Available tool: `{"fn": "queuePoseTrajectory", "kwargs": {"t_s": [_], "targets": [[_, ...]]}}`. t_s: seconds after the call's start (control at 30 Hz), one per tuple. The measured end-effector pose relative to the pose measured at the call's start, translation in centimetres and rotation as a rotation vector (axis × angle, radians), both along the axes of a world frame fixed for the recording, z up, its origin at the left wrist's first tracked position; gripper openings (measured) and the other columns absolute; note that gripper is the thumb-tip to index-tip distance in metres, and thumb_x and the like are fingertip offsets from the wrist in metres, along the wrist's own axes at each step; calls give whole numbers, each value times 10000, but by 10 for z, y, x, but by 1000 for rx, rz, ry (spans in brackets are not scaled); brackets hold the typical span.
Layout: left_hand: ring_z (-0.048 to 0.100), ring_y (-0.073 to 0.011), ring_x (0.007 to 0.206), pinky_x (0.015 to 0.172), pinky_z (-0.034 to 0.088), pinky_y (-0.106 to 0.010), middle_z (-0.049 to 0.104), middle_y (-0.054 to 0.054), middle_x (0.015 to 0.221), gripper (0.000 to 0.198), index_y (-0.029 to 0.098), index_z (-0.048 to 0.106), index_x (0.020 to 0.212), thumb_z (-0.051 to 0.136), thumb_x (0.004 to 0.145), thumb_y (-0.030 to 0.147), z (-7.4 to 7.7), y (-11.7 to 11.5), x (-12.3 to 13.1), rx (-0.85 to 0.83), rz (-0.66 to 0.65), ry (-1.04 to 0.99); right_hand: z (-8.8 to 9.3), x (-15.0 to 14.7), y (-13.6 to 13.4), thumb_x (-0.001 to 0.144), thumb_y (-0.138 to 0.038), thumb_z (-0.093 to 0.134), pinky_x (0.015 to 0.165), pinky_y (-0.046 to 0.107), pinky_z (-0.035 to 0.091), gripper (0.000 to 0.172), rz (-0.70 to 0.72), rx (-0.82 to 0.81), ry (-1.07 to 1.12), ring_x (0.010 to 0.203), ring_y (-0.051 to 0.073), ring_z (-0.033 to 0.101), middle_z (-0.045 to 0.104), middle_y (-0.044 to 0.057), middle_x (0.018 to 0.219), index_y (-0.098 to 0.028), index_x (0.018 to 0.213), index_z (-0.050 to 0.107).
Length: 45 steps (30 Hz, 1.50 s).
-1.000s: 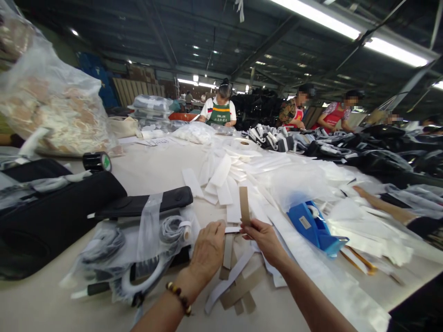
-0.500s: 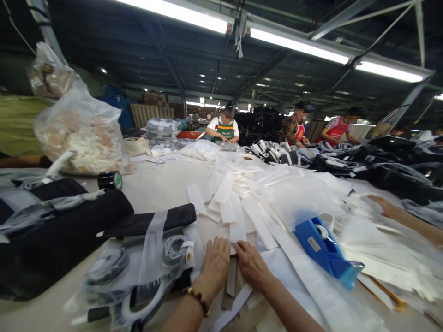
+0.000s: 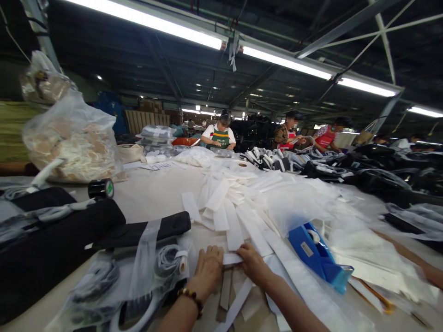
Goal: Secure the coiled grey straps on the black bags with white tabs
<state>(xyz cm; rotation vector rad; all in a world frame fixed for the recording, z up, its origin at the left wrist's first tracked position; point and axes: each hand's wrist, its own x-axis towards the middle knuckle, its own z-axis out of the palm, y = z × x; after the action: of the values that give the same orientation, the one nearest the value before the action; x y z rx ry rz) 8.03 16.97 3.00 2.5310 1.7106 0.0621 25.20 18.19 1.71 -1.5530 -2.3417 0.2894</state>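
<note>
Between my two hands a short white strip (image 3: 232, 259) lies crosswise. My left hand (image 3: 210, 263) has its fingers curled over the strip's left end, and a beaded bracelet is round that wrist. The right end is pinched by the thumb and fingers of my right hand (image 3: 253, 262). Grey-brown strips (image 3: 225, 289) lie on the table below my hands, partly covered by another white strip (image 3: 238, 306). Just beyond my hands spreads a loose heap of white strips (image 3: 221, 196). A plastic-wrapped black bundle with a coiled cable (image 3: 169, 258) lies left of my left hand.
A blue tape dispenser (image 3: 314, 253) stands to the right among clear plastic bags (image 3: 367, 249). Another person's arm (image 3: 415, 258) reaches in at the right edge. At left are black bags (image 3: 58, 249), a tape roll (image 3: 100, 188) and a stuffed clear sack (image 3: 72, 138). Several co-workers stand beyond.
The white strip has turned crosswise between my hands. My fingers have curled onto it, and my right hand has lifted slightly. The view has shifted a little to the right.
</note>
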Motion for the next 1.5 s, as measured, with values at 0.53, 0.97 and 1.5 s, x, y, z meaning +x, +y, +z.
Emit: {"fn": "queuePoseTrajectory", "kwargs": {"t_s": [0.53,0.97,1.5], "targets": [[593,-149,767,719,455,-290,628,-29,816,156,123,582,902,430,886,153,69,4,-22,-226,104,-394,62,5,-9,778,10,417,792,289,459,381,124,92,-73,896,179,597,599,88,1040,-160,1100,531],[561,-258,987,841,416,-343,615,-122,1049,444,127,538,1089,645,674,242,81,-11,-35,-205,96,-526,77,1,-14,762,-18,404,899,382,415,440,-13,36,90,1009,233,564,585,151,1124,-118,1167,545],[478,-114,591,542,353,-220,577,-8,662,286,133,621,772,600,597,358,86,-42,-27,-532,93,-1373,73,-23,-73,720,-435,627,450,188,378,387,177,-973,959,529,101,592,676,89,821,-103,919,652]]}}
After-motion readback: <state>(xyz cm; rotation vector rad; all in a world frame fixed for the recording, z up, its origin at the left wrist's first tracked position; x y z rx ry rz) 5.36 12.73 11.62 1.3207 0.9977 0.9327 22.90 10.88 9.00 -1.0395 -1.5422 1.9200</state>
